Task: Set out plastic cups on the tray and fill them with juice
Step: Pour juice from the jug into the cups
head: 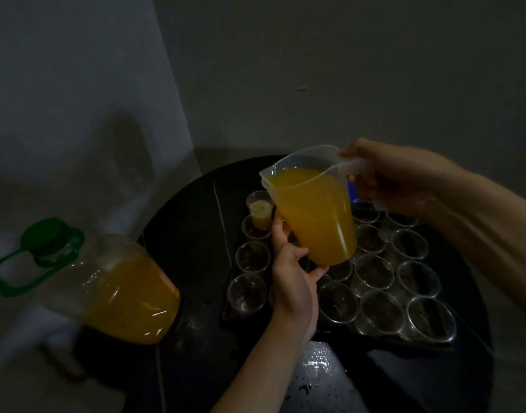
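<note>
You hold a clear plastic jug (315,210) over the tray (225,310), tipped with its spout to the left, and orange juice fills it almost to the lip. Your right hand (402,177) has its fingers curled round the jug's handle. Your left hand (291,275) cups the jug's base, thumb and fingers clamped on its lower wall.

Rows of empty clear cups (381,311) stand close together on the tray. One filled cup (259,211) at the far left corner holds pale juice, just below the spout.

A large bottle (115,290) with a green cap (45,234) and green carry loop stands at the left of the dark round bench (190,228), about half full of orange juice. Any print on it is too dim to read. Something blue (352,189) shows behind the jug, mostly hidden. Wet glints (318,359) lie on the bench near you.
</note>
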`<state>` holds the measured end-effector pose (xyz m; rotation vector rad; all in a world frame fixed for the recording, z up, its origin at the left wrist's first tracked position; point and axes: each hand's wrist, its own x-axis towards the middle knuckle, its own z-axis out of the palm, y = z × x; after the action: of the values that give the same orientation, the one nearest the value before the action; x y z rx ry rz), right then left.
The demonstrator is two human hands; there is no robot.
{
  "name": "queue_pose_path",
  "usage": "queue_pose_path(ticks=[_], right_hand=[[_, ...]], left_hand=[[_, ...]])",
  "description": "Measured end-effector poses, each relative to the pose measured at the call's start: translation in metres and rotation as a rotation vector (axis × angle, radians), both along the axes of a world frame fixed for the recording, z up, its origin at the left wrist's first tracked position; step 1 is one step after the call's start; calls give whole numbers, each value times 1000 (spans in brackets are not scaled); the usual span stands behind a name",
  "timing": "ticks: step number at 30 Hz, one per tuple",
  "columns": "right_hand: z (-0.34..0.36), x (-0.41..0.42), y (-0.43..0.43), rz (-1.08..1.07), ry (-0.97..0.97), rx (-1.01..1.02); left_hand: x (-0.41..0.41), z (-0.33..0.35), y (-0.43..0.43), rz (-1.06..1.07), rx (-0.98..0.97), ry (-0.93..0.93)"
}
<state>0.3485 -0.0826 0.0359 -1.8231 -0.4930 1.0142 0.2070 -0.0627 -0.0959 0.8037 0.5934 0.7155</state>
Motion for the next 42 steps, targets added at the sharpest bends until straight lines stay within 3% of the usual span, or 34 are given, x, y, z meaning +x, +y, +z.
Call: queue_pose_path(ticks=[16, 42], right_hand=[[-5, -4, 0, -17, 15, 44], [-11, 3, 12, 55, 4, -69]], left_hand=[[0, -11, 0, 20, 37, -36], [2, -18, -1, 20, -41, -45]])
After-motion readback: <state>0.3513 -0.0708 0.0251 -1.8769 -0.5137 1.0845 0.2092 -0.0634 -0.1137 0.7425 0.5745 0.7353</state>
